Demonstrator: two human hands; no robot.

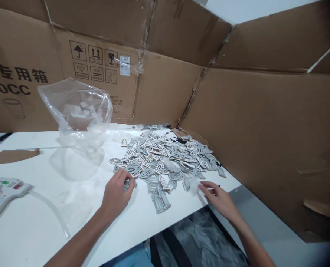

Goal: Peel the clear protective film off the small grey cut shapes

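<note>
left hand (pixel 117 193): palm down, fingers curled, pinching a grey piece (pixel 126 184) at pile (pixel 165 157) edge | right hand (pixel 219 198): flat on worktop (pixel 42 218), fingers loosely apart, fingertips at a clear plastic scrap (pixel 194 184)

Cutouts pile (pixel 165 159) on table (pixel 36 222), bag (pixel 78 111) left (cardboard wall (pixel 165 85) behind).

One white table (pixel 36 222) carries one clear crumpled plastic bag (pixel 78 111), one white glue gun (pixel 5 193) and one brown cardboard scrap (pixel 13 155). The grey flat cut-out pieces (pixel 165 159) lie heaped, too many to count. Two bare hands show.
</note>
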